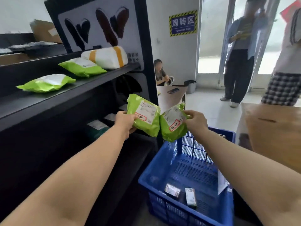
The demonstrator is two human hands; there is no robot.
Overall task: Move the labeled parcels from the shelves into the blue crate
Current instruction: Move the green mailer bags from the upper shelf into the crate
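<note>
Two green plastic parcels, gripped by left hand (125, 121) and right hand (195, 119)
Left parcel (145, 116) hangs beside the blue plastic crate (146, 173) and may miss it.

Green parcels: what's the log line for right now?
left hand: holds left green parcel | right hand: pinches right green parcel | blue crate: two small packets inside

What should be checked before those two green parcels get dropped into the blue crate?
1. Left hand grips the left parcel: ok.
2. Right hand pinches the right parcel by its top edge: ok.
3. Labels visible on both parcels: ok.
4. Free room on the crate floor: ok, only two small packets lie near the front.
5. Both parcels over the crate opening: cannot tell; they hang near its far left corner.
</note>
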